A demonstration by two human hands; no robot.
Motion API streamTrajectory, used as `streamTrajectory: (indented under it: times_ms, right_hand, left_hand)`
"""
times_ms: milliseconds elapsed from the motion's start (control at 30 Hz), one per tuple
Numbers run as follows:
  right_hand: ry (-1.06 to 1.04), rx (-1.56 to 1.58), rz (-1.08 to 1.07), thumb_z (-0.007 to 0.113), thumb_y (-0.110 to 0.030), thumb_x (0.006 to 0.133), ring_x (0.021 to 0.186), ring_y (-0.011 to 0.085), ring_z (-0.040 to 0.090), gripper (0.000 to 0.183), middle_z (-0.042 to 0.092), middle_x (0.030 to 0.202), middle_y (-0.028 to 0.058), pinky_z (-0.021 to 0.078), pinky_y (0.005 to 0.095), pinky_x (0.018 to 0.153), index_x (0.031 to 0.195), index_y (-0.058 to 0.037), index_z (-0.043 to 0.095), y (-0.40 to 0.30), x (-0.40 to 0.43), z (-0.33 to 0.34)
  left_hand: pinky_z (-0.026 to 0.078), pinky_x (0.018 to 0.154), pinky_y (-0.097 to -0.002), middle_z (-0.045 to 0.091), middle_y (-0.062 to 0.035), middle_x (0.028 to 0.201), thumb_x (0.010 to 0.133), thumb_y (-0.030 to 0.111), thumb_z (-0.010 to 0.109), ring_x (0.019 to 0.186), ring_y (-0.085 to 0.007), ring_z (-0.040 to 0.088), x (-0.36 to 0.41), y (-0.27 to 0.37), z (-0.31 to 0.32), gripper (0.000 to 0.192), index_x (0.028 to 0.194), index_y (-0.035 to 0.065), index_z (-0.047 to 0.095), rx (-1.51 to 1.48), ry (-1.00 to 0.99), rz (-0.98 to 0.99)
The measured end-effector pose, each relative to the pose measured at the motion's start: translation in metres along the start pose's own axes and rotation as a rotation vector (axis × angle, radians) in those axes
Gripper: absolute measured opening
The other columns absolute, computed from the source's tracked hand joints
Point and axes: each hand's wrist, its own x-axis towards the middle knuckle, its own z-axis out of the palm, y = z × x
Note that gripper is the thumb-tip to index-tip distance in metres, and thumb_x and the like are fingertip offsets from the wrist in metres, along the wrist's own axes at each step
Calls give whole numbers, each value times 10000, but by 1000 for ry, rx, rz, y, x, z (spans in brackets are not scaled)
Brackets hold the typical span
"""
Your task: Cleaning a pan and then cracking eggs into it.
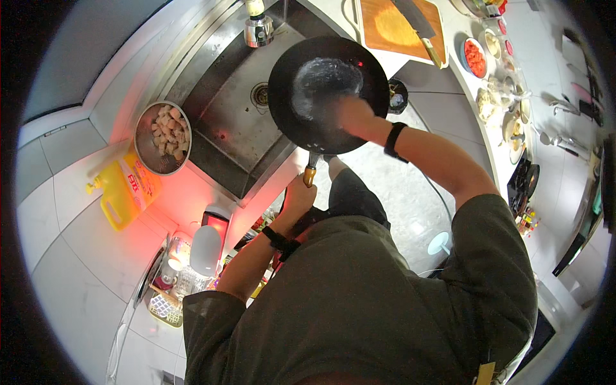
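A black wok [288, 120] hangs partly over the steel sink [231, 106], its inside facing me. The wooden grip of its handle [309, 177] is in my left hand [299, 197]. My right hand [355, 117] reaches into the wok and blurs with motion; whether its fingers hold anything is hidden. Beside it, a whitish wet-looking patch [322, 79] spreads over the wok's dark inner surface. The sink drain [260, 95] shows left of the wok's rim.
Left of the sink stand a metal bowl of cubed meat [169, 132] and a yellow oil jug [127, 190]. At the top, a cleaver [416, 21] lies on a wooden cutting board [385, 24]. Bowls, one with chopped red food [474, 58], line the right counter [498, 159].
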Motion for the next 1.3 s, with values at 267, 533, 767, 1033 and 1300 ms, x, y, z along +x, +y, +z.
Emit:
streamTrajectory:
  times_ms: [267,533,767,1033,1300]
  right_hand:
    - [-37,10,94,556,-157,888,940,336,699,209,699,980,162,568,474,778,985,-65,717,-26,33,-15]
    - [50,-102,12,602,-188,863,827,300,714,176,720,909,146,551,447,662,903,-66,723,-21,63,-29]
    - [74,-70,31,640,-224,828,681,291,721,174,730,782,134,548,429,561,761,-95,737,-25,71,-38]
    - [61,-44,-224,611,-187,851,819,337,729,193,742,863,163,583,449,681,829,-91,776,-62,68,-25]
    - [-395,104,-210,652,-134,791,896,402,720,204,740,933,212,589,511,757,918,-14,758,-115,63,-54]
  left_hand:
    - [524,721,-472,667,-247,812,818,119,613,790,-404,682,-1,-1,-2,304,1083,-31,614,72,8,-55]
    - [464,645,-472,574,-194,686,798,95,602,654,-337,600,-4,2,0,168,898,-40,609,-3,69,-12]
    - [479,667,-443,609,-193,730,818,124,600,684,-314,621,-7,3,-7,236,981,-46,616,-32,64,-11]
    - [495,603,-434,585,-156,701,818,151,605,639,-262,625,-23,12,-37,221,936,-34,574,-139,-19,-29]
    - [533,707,-450,687,-207,841,815,127,578,778,-367,690,-54,-7,-71,372,1154,-18,629,16,192,54]
